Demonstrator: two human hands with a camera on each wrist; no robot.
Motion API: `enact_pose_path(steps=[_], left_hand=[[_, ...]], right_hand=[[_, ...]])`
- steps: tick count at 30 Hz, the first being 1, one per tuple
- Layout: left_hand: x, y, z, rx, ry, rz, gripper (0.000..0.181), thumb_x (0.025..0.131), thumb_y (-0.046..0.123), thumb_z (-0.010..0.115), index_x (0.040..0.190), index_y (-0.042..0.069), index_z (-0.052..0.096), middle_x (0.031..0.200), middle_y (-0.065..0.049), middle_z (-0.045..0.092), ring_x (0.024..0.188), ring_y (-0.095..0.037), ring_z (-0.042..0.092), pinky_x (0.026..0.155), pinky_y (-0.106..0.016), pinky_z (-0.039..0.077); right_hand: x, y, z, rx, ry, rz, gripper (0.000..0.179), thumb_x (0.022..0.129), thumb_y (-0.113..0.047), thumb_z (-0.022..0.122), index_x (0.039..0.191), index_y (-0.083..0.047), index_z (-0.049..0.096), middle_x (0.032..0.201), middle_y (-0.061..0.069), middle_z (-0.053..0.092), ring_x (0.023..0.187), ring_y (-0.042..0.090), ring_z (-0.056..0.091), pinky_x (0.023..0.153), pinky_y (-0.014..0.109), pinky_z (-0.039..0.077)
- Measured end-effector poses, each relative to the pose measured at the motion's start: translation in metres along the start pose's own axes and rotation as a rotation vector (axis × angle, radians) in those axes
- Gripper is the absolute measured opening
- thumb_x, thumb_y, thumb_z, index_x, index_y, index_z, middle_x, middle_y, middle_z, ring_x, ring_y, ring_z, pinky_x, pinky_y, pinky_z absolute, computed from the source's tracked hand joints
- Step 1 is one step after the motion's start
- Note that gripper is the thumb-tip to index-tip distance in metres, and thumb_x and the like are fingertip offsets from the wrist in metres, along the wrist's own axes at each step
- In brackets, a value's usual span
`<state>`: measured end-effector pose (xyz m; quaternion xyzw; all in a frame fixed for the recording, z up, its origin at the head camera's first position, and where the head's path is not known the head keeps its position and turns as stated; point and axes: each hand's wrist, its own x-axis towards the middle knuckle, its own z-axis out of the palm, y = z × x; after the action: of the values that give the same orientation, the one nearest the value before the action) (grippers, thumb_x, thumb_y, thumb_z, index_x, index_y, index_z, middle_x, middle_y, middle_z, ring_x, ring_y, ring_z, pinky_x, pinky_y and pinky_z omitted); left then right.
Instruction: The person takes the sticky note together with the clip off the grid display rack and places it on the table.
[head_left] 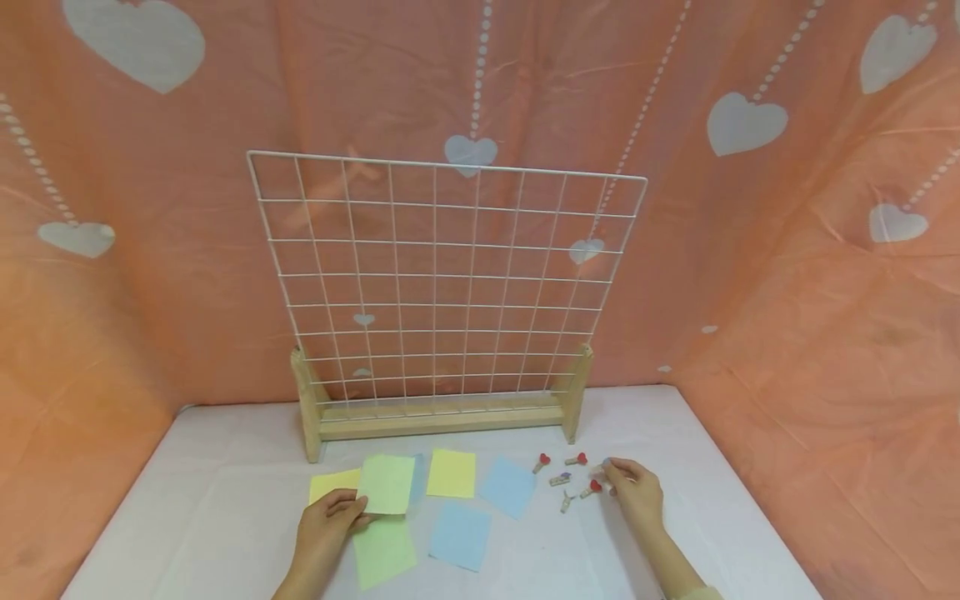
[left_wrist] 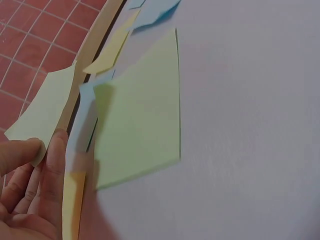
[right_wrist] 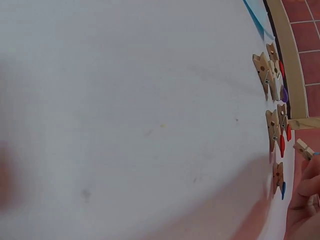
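My left hand (head_left: 326, 527) pinches a pale green paper note (head_left: 387, 483) by its lower left corner, between thumb and fingers. The left wrist view shows this note (left_wrist: 47, 107) raised above the others. Below it a second green note (head_left: 384, 554) lies on the table, and a yellow note (head_left: 330, 482) shows partly behind the hand. On the right, my right hand (head_left: 637, 493) pinches a small wooden clothespin (right_wrist: 303, 148) with a bit of blue on it. Several more clothespins lie just left of that hand, among them one with a red heart (head_left: 592, 488) and one with purple (head_left: 560, 479).
A white wire grid (head_left: 450, 275) stands upright in a wooden base (head_left: 442, 425) behind the notes. Two blue notes (head_left: 461, 535) and a yellow note (head_left: 452, 473) lie in the middle of the white table (head_left: 225, 517). Orange cloth (head_left: 750, 292) with white hearts hangs around.
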<state>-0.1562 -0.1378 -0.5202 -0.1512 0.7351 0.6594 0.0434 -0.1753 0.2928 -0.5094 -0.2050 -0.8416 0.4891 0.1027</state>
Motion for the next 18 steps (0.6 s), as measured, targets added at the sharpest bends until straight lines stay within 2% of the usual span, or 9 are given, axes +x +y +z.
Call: enact_pose_path(steps=[8,12,18], left_hand=[[-0.004,-0.004,-0.016,-0.004,0.010,-0.020,0.035,0.092,0.007,0.062,0.117,-0.015,0.053,0.082,-0.002,0.069,0.070,-0.010,0.068,0.069,-0.017,0.056],[-0.005,-0.007,-0.024,0.004,0.015,-0.038,0.038,0.093,0.007,0.060,0.120,-0.016,0.051,0.083,-0.001,0.069,0.072,-0.009,0.068,0.070,-0.017,0.056],[-0.007,-0.010,-0.039,0.007,0.031,-0.060,0.042,0.093,0.011,0.061,0.124,-0.015,0.048,0.084,0.001,0.069,0.072,-0.008,0.067,0.070,-0.016,0.055]], right_hand=[[-0.003,0.009,-0.007,0.014,-0.021,0.079,0.038,0.091,-0.024,0.062,0.117,0.004,0.063,0.063,-0.001,0.064,0.051,0.010,0.054,0.047,0.021,0.041],[-0.004,0.014,-0.009,0.037,-0.018,0.096,0.040,0.092,-0.026,0.062,0.117,0.004,0.062,0.059,-0.004,0.062,0.048,0.009,0.051,0.044,0.020,0.037],[-0.006,0.017,-0.012,0.068,-0.014,0.118,0.042,0.091,-0.024,0.062,0.119,0.007,0.060,0.058,-0.004,0.062,0.047,0.007,0.050,0.043,0.019,0.038]])
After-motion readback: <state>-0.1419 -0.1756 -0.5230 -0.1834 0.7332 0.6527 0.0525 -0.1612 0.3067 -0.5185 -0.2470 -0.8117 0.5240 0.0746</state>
